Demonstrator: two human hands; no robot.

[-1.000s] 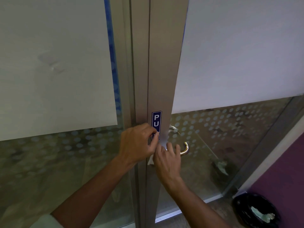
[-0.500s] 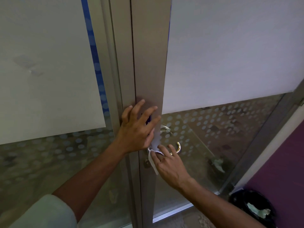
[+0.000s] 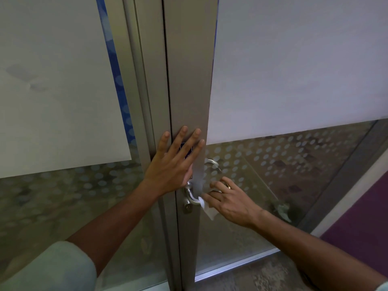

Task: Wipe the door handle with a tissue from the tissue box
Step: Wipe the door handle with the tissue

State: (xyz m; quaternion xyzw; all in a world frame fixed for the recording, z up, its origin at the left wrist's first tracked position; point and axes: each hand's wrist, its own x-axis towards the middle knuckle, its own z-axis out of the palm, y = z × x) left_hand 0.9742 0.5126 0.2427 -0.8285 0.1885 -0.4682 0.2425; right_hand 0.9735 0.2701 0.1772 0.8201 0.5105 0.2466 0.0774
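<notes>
A silver lever door handle (image 3: 190,195) sticks out from the grey metal door frame (image 3: 189,80), with a keyhole just below it. My right hand (image 3: 228,199) grips a white tissue (image 3: 207,207) and presses it around the handle's outer part. My left hand (image 3: 175,162) lies flat with fingers spread on the frame above the handle, covering a blue sign. The tissue box is out of sight.
Frosted and dotted glass panels (image 3: 294,80) flank the frame. A second handle (image 3: 212,163) shows through the glass on the far side. A purple wall (image 3: 361,223) stands at the right, and speckled floor (image 3: 252,276) lies below.
My left hand has opened and moved up to rest flat on the frame over the sign. My right hand with the tissue has slid outward along the handle, baring its base.
</notes>
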